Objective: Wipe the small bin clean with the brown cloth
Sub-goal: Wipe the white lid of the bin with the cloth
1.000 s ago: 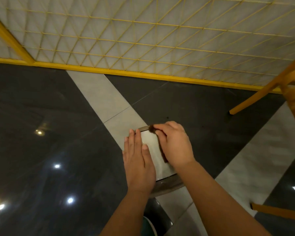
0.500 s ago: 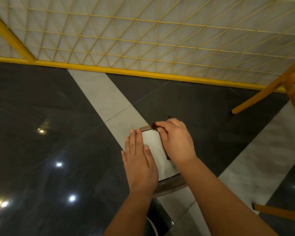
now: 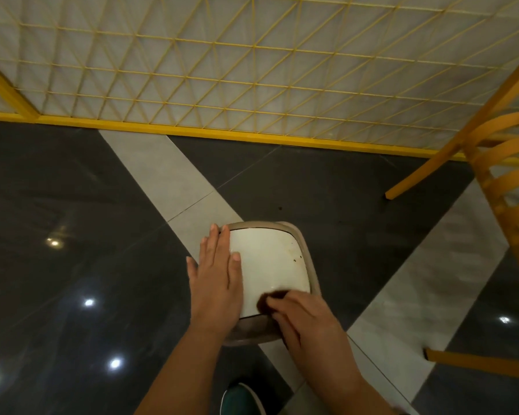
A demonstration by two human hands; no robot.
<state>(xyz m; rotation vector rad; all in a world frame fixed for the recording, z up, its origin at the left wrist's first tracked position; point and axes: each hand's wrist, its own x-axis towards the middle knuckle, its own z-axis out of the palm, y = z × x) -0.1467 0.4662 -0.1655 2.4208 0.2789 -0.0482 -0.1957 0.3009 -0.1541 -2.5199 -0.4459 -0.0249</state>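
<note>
Left hand lies flat, fingers straight, on the left side of the small bin | bin stands on the dark tiled floor | right hand pinches the brown cloth against the bin's near edge | wooden chair stands far right

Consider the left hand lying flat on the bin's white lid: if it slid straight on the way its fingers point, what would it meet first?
Probably the lid's beige far rim, just beyond the left hand; past that, only floor.
</note>
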